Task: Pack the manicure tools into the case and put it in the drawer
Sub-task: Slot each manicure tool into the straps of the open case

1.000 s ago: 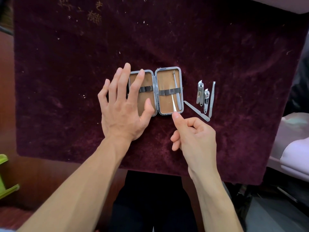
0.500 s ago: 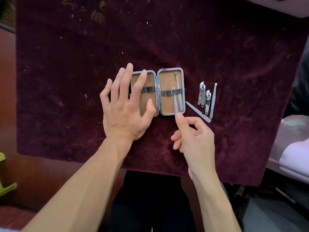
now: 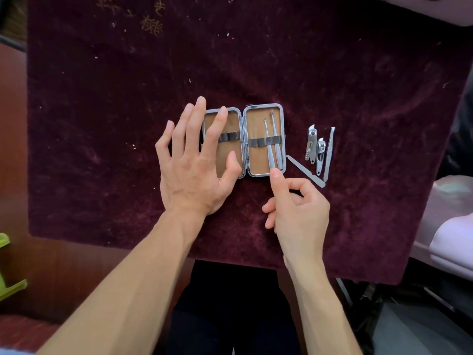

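The manicure case lies open on a dark red velvet cloth, its tan lining up. My left hand rests flat on its left half, fingers spread. Two thin metal tools sit side by side under the elastic band of the right half. One fingertip of my right hand is on the lower end of the left tool, with the other fingers curled. Right of the case lie a nail file, two nail clippers and slim tweezers.
The cloth covers a brown wooden table; its near edge hangs over my lap. A green plastic object pokes in at the left edge. Pale pink bedding lies off the table on the right. No drawer is in view.
The thin tool in my right hand has slid up under the elastic band, next to the one there before. My left hand has stayed on the case.
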Demonstrator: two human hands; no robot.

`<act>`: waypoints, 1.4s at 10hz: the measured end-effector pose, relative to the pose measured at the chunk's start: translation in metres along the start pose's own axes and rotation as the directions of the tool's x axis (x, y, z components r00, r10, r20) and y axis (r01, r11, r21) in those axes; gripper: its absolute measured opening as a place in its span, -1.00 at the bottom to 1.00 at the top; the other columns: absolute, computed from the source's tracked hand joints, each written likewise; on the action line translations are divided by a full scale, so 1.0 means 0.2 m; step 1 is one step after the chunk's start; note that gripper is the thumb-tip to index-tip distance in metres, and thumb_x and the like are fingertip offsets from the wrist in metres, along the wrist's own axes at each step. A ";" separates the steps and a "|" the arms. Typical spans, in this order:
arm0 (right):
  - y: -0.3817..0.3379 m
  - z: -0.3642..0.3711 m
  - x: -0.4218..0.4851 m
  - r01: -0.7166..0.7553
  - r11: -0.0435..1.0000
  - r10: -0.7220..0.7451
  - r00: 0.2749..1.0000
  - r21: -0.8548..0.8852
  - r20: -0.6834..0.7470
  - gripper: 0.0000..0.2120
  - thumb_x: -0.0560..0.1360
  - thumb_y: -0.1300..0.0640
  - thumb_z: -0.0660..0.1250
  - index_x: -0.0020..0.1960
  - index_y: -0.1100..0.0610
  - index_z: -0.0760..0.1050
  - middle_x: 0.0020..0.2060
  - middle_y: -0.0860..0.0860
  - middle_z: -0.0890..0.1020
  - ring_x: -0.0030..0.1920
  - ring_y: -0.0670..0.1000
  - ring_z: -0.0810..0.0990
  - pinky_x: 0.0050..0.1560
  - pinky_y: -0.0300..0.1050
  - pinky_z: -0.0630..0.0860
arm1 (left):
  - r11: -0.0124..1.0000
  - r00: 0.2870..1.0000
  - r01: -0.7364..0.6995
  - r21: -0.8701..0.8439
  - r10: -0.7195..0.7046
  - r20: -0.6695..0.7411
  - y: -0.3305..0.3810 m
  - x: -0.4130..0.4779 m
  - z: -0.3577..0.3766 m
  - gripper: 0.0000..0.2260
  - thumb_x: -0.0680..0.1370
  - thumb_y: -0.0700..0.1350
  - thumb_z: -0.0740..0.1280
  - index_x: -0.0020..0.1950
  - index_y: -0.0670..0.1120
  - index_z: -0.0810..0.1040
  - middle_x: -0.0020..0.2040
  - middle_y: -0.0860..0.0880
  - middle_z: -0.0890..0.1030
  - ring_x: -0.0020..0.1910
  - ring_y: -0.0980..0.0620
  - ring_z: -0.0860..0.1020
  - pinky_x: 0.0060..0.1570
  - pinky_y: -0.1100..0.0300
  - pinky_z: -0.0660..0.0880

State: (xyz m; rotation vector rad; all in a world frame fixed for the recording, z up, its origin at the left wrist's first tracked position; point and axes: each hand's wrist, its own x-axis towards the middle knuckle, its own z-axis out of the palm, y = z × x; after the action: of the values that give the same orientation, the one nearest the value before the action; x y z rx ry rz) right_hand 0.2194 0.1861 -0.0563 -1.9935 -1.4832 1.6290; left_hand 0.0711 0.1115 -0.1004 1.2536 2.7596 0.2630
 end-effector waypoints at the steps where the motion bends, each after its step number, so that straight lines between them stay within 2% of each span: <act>1: 0.00 0.01 0.00 0.025 0.998 -0.026 0.999 -0.051 -0.024 -0.61 0.57 -0.31 0.40 -0.15 0.01 0.60 -0.49 -0.04 0.70 -0.60 -0.13 0.56 -0.30 -0.33 0.53 | 1.000 1.000 0.000 0.002 0.000 0.001 0.00 0.00 0.00 -0.41 0.60 0.17 0.19 0.62 0.08 0.25 0.65 -0.07 0.23 0.64 -0.07 0.22 0.58 -0.10 0.13; 2: -0.02 0.03 0.01 0.056 0.993 -0.061 0.997 -0.108 -0.046 -0.58 0.59 -0.29 0.39 -0.17 0.05 0.56 -0.51 -0.08 0.69 -0.64 -0.12 0.56 -0.40 -0.44 0.48 | 1.000 1.000 0.002 0.003 -0.002 0.001 0.00 0.00 0.00 -0.41 0.60 0.17 0.19 0.62 0.08 0.25 0.65 -0.07 0.24 0.64 -0.07 0.22 0.58 -0.10 0.13; 4: -0.03 0.05 0.02 0.064 0.988 -0.073 0.996 -0.141 -0.060 -0.56 0.59 -0.29 0.38 -0.18 0.07 0.54 -0.52 -0.09 0.68 -0.65 -0.11 0.56 -0.39 -0.42 0.48 | 1.000 1.000 0.000 0.001 0.000 0.003 0.00 0.00 0.00 -0.41 0.59 0.16 0.20 0.62 0.08 0.25 0.65 -0.07 0.24 0.63 -0.07 0.22 0.58 -0.10 0.13; 5: -0.03 0.04 0.03 0.039 0.993 -0.043 0.999 -0.114 -0.034 -0.56 0.57 -0.31 0.40 -0.16 0.07 0.55 -0.50 -0.07 0.70 -0.64 -0.10 0.57 -0.26 -0.15 0.60 | 1.000 1.000 0.000 -0.002 0.000 0.008 0.00 0.00 0.00 -0.41 0.60 0.16 0.19 0.62 0.08 0.24 0.65 -0.07 0.23 0.63 -0.07 0.22 0.58 -0.11 0.14; 6: -0.04 0.04 0.04 0.020 0.996 -0.022 1.000 -0.088 -0.018 -0.55 0.55 -0.32 0.42 -0.17 0.07 0.55 -0.49 -0.05 0.71 -0.64 -0.10 0.55 -0.21 -0.01 0.63 | 1.000 1.000 0.002 -0.006 -0.002 0.009 0.00 0.00 -0.01 -0.42 0.60 0.16 0.19 0.62 0.07 0.25 0.65 -0.07 0.23 0.64 -0.07 0.22 0.58 -0.11 0.13; 7: -0.04 0.04 0.04 0.019 0.996 -0.020 1.000 -0.082 -0.018 -0.54 0.54 -0.33 0.42 -0.18 0.07 0.54 -0.49 -0.04 0.71 -0.64 -0.09 0.55 -0.19 0.03 0.65 | 1.000 1.000 0.000 -0.005 0.000 0.006 0.00 0.00 0.00 -0.42 0.60 0.16 0.19 0.62 0.07 0.25 0.65 -0.07 0.23 0.64 -0.07 0.22 0.58 -0.11 0.13; 11: -0.03 0.05 0.03 0.024 0.996 -0.028 0.999 -0.087 -0.043 -0.55 0.55 -0.35 0.40 -0.18 0.04 0.53 -0.50 -0.05 0.70 -0.64 -0.09 0.56 -0.26 -0.11 0.59 | 1.000 1.000 -0.002 -0.001 0.002 -0.001 0.00 0.00 0.01 -0.42 0.60 0.17 0.17 0.62 0.08 0.24 0.66 -0.07 0.23 0.64 -0.07 0.21 0.58 -0.10 0.12; 14: -0.03 0.05 0.03 0.031 0.997 -0.034 0.998 -0.077 -0.045 -0.54 0.56 -0.34 0.40 -0.20 0.05 0.52 -0.50 -0.03 0.70 -0.65 -0.07 0.55 -0.24 -0.07 0.61 | 1.000 1.000 -0.002 -0.004 0.002 -0.008 0.00 0.00 0.01 -0.41 0.59 0.17 0.19 0.62 0.09 0.24 0.65 -0.06 0.23 0.64 -0.06 0.22 0.58 -0.09 0.12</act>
State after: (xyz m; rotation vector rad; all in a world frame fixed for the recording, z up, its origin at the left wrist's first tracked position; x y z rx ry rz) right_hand 0.2063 0.1894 -0.0606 -2.0206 -1.5755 1.5254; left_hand 0.0710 0.1108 -0.1028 1.2564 2.7632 0.2746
